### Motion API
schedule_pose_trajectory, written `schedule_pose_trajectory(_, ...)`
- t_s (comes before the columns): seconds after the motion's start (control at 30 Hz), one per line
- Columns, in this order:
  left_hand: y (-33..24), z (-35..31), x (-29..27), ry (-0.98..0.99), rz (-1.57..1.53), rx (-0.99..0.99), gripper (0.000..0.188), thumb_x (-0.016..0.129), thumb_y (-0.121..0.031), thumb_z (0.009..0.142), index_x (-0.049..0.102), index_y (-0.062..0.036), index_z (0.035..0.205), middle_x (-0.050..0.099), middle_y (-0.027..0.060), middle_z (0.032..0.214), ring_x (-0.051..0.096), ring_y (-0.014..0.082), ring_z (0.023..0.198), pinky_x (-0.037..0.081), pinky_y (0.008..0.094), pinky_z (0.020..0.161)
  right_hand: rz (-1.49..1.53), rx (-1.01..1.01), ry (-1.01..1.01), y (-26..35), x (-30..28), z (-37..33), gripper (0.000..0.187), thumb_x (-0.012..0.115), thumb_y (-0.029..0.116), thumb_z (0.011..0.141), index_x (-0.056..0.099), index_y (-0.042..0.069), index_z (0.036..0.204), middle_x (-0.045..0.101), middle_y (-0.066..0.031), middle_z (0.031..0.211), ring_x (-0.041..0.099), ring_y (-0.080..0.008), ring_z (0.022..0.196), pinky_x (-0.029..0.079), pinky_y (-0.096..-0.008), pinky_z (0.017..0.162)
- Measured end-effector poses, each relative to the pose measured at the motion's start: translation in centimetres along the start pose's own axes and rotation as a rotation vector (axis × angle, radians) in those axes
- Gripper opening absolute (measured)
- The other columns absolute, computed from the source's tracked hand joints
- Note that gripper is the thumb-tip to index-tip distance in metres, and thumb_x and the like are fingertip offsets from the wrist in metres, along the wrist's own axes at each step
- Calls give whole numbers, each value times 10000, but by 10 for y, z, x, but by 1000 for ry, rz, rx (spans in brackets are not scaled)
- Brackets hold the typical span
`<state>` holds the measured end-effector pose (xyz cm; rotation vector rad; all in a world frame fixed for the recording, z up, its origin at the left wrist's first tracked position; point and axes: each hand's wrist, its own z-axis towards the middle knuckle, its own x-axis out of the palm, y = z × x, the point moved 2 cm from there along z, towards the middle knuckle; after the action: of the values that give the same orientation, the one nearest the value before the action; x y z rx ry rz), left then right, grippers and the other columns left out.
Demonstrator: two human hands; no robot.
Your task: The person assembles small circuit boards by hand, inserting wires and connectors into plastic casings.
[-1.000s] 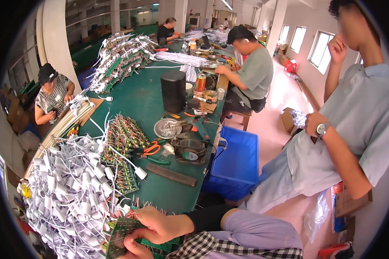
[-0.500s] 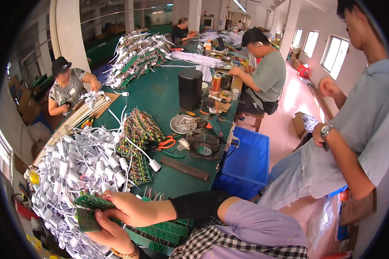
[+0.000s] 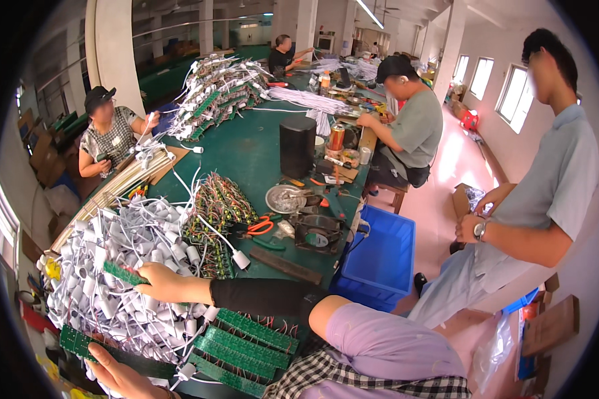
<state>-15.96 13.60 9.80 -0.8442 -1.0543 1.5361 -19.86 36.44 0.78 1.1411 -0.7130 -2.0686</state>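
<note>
We show a green circuit board [image 3: 122,272] at left of the frame, pinched in the right hand [image 3: 166,282]. At lower left, the left hand [image 3: 120,374] grips a second board [image 3: 77,342]. White sockets [image 3: 130,243] lie heaped nearby; wired boards [image 3: 243,347] line the lower centre of the surface [image 3: 236,156].

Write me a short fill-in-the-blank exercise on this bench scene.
1. The bare left hand holds a rectangular circuit board coloured ____.
2. The bare right hand grips another such board; the fabric sleeve on that arm is ____.
3. In the picture, the heap of white plastic cylinders lies to the ____ of the blue rectangular plastic bin.
Missing words: green; black; left.
</note>
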Motion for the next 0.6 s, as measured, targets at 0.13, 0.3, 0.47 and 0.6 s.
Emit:
schedule_pose_trajectory(0.13, 15, 5, -1, 224, -104, 102, 593, 546, -346, 914, 406, 101, 1278, 554, 117, 1127, 497, 150, 1004, 371, 264, 906, -236, -128, -300, 15, 5, -6, 540, 727, 279, 664, 509, 0, 1072, 472, -165, 1066, 445, -329, 999, 370, -433, 850)
schedule_pose_trajectory(0.3, 13, -16, 21, 178, -213, 81, 468, 502, -228, 943, 409, 94, 1270, 508, 127, 1200, 478, 165, 1041, 376, 282, 918, -182, -306, -478, 22, 2, -5, 544, 746, 333, 654, 511, 44, 1049, 429, -152, 1090, 407, -325, 1052, 310, -439, 932)
schedule_pose_trajectory(0.47, -17, -32, 70, 585, -381, 71, 226, 463, -129, 945, 529, 16, 1106, 554, 17, 939, 469, 67, 830, 386, 219, 759, 913, 6, -152, 44, -73, -15, 537, 348, 477, 945, 514, 2, 1131, 556, -95, 1110, 564, -207, 972, 451, -343, 822)
schedule_pose_trajectory(0.6, -10, -32, 74, 623, -461, 99, 182, 444, -183, 967, 480, -40, 1073, 565, -20, 789, 477, 12, 611, 369, 151, 528, 1179, -133, 161, 110, -95, -18, 782, 452, 651, 823, 364, 46, 1310, 491, -121, 1166, 560, -211, 950, 443, -313, 804)
